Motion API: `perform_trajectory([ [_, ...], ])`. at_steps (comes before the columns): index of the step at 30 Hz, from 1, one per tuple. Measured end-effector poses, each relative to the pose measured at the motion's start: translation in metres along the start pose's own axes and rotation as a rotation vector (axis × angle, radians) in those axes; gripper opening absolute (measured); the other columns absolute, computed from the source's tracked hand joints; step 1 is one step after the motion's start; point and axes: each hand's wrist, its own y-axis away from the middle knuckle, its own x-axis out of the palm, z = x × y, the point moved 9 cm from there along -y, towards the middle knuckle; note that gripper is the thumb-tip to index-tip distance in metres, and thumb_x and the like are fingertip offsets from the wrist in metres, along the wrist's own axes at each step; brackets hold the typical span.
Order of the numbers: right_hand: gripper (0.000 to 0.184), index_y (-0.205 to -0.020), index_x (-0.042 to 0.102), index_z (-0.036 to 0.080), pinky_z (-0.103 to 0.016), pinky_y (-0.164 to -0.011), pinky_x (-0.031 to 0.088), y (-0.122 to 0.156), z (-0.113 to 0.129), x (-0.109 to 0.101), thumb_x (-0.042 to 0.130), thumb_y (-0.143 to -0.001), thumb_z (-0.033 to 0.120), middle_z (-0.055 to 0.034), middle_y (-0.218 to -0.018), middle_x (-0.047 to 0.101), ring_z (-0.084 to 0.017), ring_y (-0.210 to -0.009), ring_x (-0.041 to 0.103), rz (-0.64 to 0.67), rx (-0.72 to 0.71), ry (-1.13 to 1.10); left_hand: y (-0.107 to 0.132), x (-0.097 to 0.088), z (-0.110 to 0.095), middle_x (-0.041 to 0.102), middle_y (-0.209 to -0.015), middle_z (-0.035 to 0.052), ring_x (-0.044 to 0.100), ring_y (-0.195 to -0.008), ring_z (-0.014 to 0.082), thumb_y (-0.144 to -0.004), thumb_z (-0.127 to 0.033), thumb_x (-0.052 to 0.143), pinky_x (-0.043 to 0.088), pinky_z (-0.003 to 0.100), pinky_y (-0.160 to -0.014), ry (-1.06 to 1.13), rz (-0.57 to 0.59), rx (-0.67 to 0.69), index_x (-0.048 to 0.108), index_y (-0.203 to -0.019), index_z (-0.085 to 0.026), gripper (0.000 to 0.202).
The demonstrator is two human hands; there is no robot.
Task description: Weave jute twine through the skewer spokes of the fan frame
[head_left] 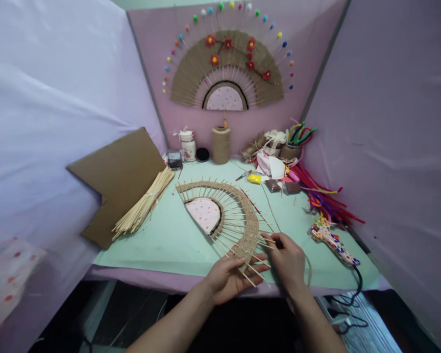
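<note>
1. The broad table covered in pale mint-green cloth (161,250) lay beneath the work.
2. On the pink cloth back wall (150,46) hung a large, half-round fan of brown weave (185,71), with red flowers on it and multicoloured balls along its outer arc.
3. A flat, notched sheet of brown cardboard (121,166) leaned at the table's left.
4. The smaller half-round fan of thin pale sticks and tan woven twine (252,220) was at the table's front middle, tilted, its lower right end over the near edge. A white fabric half-disc with pink dots (205,214) formed its core.
5. A tied bundle of slender pale wooden sticks (147,201) lay against the cardboard.
6. Long, fuzzy red and purple stems (318,186) sprawled at the right.
7. The bare left hand (230,277) was clamped on the smaller fan's lower end, thumb above the woven band and fingers spread beneath.
8. The bare right hand (288,257) had thumb and fingertips pinched on stick ends at its outer edge; whether twine was caught too, I could not tell.
9. A white glue gun with colourful patterning (334,242) lay right of that hand.
10. A cylindrical tan twine spool (221,147) stood upright near the wall.
11. A small yellow plastic packet (254,179) lay beyond the smaller fan.
</note>
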Motion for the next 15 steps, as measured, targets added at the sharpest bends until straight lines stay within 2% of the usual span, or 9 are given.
perform_trajectory([
  [5,0.05,-0.07,0.063,0.021,-0.027,-0.059,0.038,0.002,0.009,-0.003,0.046,-0.09,0.064,-0.0024,-0.063,0.066,-0.017,-0.059,0.059,0.008,-0.1,0.056,0.003,-0.001,-0.002,0.071,-0.115,0.016,0.069,-0.102,0.0262,-0.084,-0.013,0.057,0.051,0.037,-0.087,-0.006,-0.012,0.004,0.066,-0.113,-0.01,0.031],
  [9,0.052,-0.067,0.059,0.021,-0.027,-0.057,0.037,0.006,0.023,-0.01,0.041,-0.093,0.062,-0.0011,-0.06,0.063,-0.017,-0.056,0.058,-0.005,-0.239,0.199,0.01,-0.008,-0.002,0.072,-0.109,0.0167,0.071,-0.096,0.0251,-0.08,-0.012,0.059,0.051,0.035,-0.086,0.0,-0.064,-0.039,0.065,-0.116,-0.006,0.037],
  [15,0.047,-0.061,0.054,0.023,-0.025,-0.05,0.036,0.008,0.046,-0.007,0.043,-0.096,0.052,0.0011,-0.053,0.059,-0.014,-0.049,0.056,0.091,-0.503,0.293,0.029,-0.029,-0.005,0.074,-0.103,0.0149,0.072,-0.089,0.0257,-0.072,-0.017,0.066,0.052,0.036,-0.081,-0.067,-0.098,-0.12,0.067,-0.11,-0.008,0.039],
])
